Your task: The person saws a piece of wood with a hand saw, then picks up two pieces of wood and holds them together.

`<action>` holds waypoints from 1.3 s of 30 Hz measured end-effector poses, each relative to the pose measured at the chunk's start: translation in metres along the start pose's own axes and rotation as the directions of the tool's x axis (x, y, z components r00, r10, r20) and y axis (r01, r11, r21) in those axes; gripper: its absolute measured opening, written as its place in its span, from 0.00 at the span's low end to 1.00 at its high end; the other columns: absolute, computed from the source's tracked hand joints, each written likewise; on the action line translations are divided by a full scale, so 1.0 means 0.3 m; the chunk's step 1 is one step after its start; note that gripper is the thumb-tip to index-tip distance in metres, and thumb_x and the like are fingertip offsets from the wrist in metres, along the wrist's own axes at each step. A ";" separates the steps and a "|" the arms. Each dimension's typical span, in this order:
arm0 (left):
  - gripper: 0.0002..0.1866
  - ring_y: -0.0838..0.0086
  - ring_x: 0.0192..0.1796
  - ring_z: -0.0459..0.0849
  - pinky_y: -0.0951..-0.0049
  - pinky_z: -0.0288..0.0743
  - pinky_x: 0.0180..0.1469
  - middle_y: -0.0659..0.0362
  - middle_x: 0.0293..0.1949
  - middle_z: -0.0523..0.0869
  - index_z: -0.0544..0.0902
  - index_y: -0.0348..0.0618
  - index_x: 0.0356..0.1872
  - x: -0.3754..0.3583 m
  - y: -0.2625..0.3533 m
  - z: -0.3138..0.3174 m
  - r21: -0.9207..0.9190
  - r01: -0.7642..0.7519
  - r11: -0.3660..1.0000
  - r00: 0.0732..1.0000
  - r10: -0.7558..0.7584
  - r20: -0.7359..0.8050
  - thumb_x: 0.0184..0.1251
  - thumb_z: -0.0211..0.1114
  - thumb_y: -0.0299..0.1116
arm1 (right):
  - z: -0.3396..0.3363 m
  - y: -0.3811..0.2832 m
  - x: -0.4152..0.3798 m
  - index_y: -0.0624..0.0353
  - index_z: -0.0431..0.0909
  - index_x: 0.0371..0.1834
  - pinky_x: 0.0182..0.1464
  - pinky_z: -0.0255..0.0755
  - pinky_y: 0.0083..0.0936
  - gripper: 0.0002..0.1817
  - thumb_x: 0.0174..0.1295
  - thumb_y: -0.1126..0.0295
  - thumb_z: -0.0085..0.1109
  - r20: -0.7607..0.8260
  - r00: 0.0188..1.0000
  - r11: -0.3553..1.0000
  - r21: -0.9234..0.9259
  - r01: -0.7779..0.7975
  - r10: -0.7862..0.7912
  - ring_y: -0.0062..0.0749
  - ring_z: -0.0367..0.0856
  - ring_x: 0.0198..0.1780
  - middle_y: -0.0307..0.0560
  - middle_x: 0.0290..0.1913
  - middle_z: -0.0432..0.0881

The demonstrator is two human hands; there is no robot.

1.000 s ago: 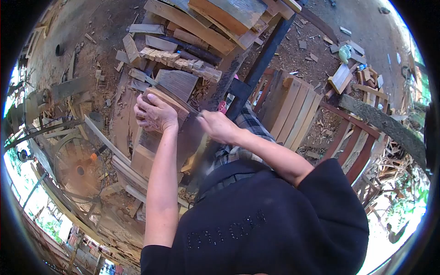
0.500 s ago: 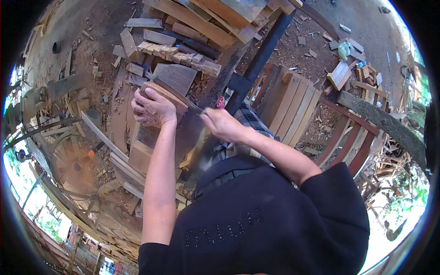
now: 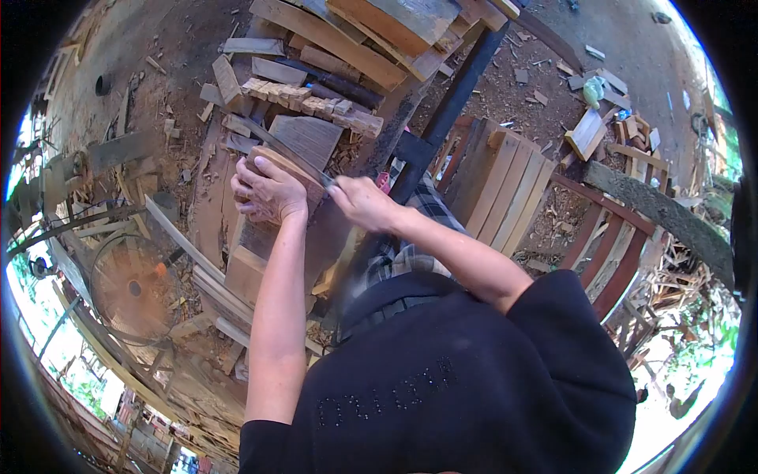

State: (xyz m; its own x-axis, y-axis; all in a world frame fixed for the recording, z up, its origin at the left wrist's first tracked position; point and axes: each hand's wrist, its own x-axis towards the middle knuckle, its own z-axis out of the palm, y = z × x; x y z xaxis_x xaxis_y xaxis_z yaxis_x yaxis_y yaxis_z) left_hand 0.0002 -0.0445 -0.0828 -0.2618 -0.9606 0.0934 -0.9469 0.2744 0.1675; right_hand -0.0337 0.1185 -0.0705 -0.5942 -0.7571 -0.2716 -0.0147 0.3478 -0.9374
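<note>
My left hand is wrapped over a wooden block, its thumb on the block's top edge. My right hand is closed round the near end of a long, narrow dark tool, whose handle is hidden in the fist. The tool lies slantwise along the block's far edge and points up and left. Beyond it sits a grey-brown board. Below the left hand is another wooden block.
Stacked planks rise at the top centre. A dark beam runs beside them. To the right stand a slatted wooden piece and a reddish slatted frame. A round fan is at the left.
My right hand has moved up and left toward the block, and the tool has slid further up-left with it. My left hand keeps its hold. The whole view has shifted slightly.
</note>
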 end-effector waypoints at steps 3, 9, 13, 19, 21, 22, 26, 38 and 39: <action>0.24 0.48 0.62 0.64 0.42 0.63 0.56 0.57 0.66 0.64 0.69 0.61 0.65 -0.003 0.007 -0.012 -0.013 0.012 1.000 1.000 -0.011 0.026 0.75 0.42 0.58 | -0.058 -0.003 -0.119 0.69 0.73 0.36 0.44 0.72 0.55 0.18 0.74 0.62 0.44 0.062 0.994 0.996 -0.008 -0.093 0.094 0.69 0.79 0.40 0.70 0.33 0.80; 0.25 0.47 0.63 0.63 0.42 0.61 0.58 0.56 0.67 0.63 0.68 0.61 0.66 -0.001 0.007 -0.023 -0.083 -0.012 0.996 0.999 0.015 0.032 0.75 0.41 0.58 | 0.002 0.026 0.029 0.68 0.72 0.38 0.41 0.71 0.49 0.18 0.76 0.61 0.43 0.058 0.997 0.999 -0.039 -0.038 0.040 0.66 0.79 0.39 0.66 0.31 0.79; 0.25 0.46 0.63 0.63 0.41 0.61 0.58 0.55 0.67 0.63 0.68 0.61 0.66 -0.002 0.004 -0.013 -0.056 -0.021 0.998 1.000 0.022 0.015 0.75 0.41 0.58 | -0.055 0.006 -0.136 0.69 0.73 0.37 0.43 0.72 0.53 0.18 0.74 0.62 0.44 0.100 0.988 0.990 0.074 -0.122 0.115 0.69 0.79 0.40 0.70 0.32 0.79; 0.26 0.45 0.63 0.63 0.40 0.62 0.58 0.56 0.67 0.63 0.67 0.61 0.66 -0.004 0.020 -0.025 -0.040 0.033 0.999 0.998 -0.031 0.049 0.75 0.41 0.59 | 0.001 0.021 -0.037 0.70 0.73 0.38 0.42 0.72 0.53 0.18 0.73 0.63 0.45 0.055 0.996 0.997 0.030 -0.069 0.068 0.71 0.78 0.40 0.72 0.33 0.79; 0.26 0.46 0.63 0.63 0.40 0.62 0.58 0.56 0.67 0.63 0.67 0.61 0.66 -0.005 0.016 -0.028 -0.024 0.037 0.999 0.997 -0.035 0.066 0.75 0.41 0.58 | 0.018 0.021 -0.015 0.70 0.73 0.39 0.42 0.72 0.54 0.17 0.73 0.63 0.45 0.000 0.998 0.998 -0.001 -0.070 0.070 0.72 0.78 0.40 0.73 0.33 0.79; 0.25 0.46 0.63 0.63 0.41 0.62 0.58 0.56 0.67 0.63 0.67 0.61 0.66 -0.006 0.020 -0.033 -0.041 0.041 0.998 0.996 -0.038 0.075 0.75 0.41 0.58 | 0.014 0.034 -0.054 0.69 0.73 0.38 0.42 0.71 0.55 0.17 0.74 0.63 0.45 -0.008 0.997 0.997 0.004 -0.074 0.074 0.71 0.78 0.39 0.72 0.32 0.79; 0.25 0.46 0.64 0.62 0.41 0.62 0.58 0.56 0.67 0.63 0.67 0.60 0.66 -0.002 0.022 -0.042 -0.060 0.043 0.997 0.994 -0.037 0.103 0.75 0.41 0.58 | -0.083 0.060 -0.239 0.68 0.72 0.37 0.41 0.71 0.55 0.17 0.74 0.62 0.45 0.035 0.988 0.988 -0.018 -0.151 0.152 0.70 0.79 0.38 0.71 0.30 0.79; 0.29 0.48 0.64 0.62 0.43 0.58 0.61 0.56 0.67 0.64 0.68 0.59 0.67 -0.004 0.012 -0.035 -0.091 0.060 0.994 0.996 -0.053 0.077 0.75 0.40 0.62 | -0.024 -0.094 -0.080 0.69 0.70 0.37 0.42 0.74 0.55 0.16 0.74 0.63 0.46 0.008 0.992 0.971 -0.205 -0.121 0.125 0.70 0.81 0.39 0.72 0.31 0.81; 0.29 0.48 0.64 0.63 0.42 0.59 0.60 0.57 0.67 0.64 0.68 0.60 0.66 -0.003 0.014 -0.030 -0.073 0.043 0.996 0.998 -0.039 0.051 0.75 0.40 0.62 | -0.028 -0.100 -0.077 0.70 0.71 0.37 0.42 0.74 0.55 0.17 0.73 0.63 0.46 0.009 0.990 0.971 -0.198 -0.135 0.140 0.70 0.80 0.39 0.73 0.31 0.80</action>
State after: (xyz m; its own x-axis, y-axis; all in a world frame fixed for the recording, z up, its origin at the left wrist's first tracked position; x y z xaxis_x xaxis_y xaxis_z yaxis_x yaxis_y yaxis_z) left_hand -0.0018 -0.0423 -0.0734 -0.2338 -0.9716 0.0361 -0.9412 0.2355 0.2422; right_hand -0.0263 0.1301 -0.0344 -0.5830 -0.7060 -0.4021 -0.0932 0.5497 -0.8301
